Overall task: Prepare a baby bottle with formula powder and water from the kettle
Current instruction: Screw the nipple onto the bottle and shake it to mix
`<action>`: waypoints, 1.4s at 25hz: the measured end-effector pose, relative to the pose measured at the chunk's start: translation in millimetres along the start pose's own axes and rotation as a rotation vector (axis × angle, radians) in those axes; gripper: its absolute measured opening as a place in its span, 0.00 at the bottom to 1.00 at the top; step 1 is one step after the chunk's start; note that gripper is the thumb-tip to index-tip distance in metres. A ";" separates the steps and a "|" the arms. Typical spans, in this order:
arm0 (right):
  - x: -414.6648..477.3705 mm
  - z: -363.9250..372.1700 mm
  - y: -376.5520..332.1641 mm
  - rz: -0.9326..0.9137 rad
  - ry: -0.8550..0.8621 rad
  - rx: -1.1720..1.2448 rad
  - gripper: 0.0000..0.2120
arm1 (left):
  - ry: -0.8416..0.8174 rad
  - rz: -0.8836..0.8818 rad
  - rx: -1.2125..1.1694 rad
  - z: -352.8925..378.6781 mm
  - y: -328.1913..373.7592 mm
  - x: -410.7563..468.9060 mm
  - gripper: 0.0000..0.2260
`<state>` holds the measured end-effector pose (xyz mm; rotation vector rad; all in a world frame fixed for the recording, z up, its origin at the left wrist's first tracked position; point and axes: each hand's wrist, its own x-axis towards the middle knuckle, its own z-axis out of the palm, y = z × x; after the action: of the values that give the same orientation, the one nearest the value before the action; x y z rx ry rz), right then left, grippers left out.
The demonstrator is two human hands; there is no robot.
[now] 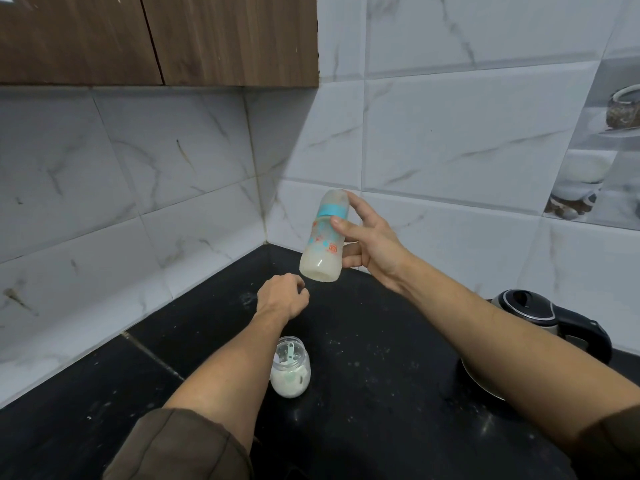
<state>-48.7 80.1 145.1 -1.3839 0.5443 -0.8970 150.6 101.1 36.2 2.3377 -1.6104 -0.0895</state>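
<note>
Black stone counter (381, 341) tucked into a corner of marble-look wall tiles (450, 133), with a wooden cabinet (173, 36) overhead, was the whole setup. The right hand (374, 244) had the baby bottle (323, 237) up in the air over the counter. Its thumb was pressed on the front, the index finger reached up toward the top end, and the other fingers were wrapped round the back. The bottle was tilted, base down toward the camera, with the teal ring (332, 211) and top on it, and cloudy white liquid was pooled at the bottom. My guess is that grip was for shaking or swirling the mix, since powder and water both looked to be in already. The left hand (282, 296) hovered just under the bottle's base with its fingers loosely curled and nothing visible in it, maybe ready to catch or steady the bottle. The formula jar (290, 368) stood open on the counter between the two forearms, with a pale green scoop (289, 353) parked inside it handle up, which keeps the scoop off the counter. The kettle (540, 313) sat off to the right with its lid down, partly hidden behind the right forearm and well apart from the jar. Count: one bottle, one jar, one scoop, one kettle, two hands.
</note>
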 end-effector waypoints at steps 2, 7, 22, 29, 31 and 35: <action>4.2 -2.3 -0.7 -0.043 0.138 0.085 0.35 | 0.012 0.009 -0.001 -0.1 0.3 0.4 0.14; 22.7 -7.6 -0.3 -0.079 0.439 0.437 0.33 | 0.026 0.011 0.012 1.1 -0.6 0.5 0.14; 9.2 -2.3 11.7 0.039 0.113 0.144 0.29 | 0.000 0.008 -0.001 1.3 -5.2 1.0 0.15; 17.6 -11.3 7.4 -0.025 0.394 0.491 0.21 | 0.024 -0.002 0.016 -1.0 -11.2 -1.2 0.14; 8.7 -6.7 7.9 0.013 0.241 0.324 0.23 | 0.015 -0.001 0.012 0.2 -10.9 -0.6 0.14; 0.2 -6.2 9.3 0.013 0.109 0.113 0.30 | 0.006 0.003 0.001 -0.5 -7.8 -1.2 0.15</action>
<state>-51.4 75.8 135.2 -1.2335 0.5756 -0.9819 157.3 104.8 34.3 2.3340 -1.6115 -0.0813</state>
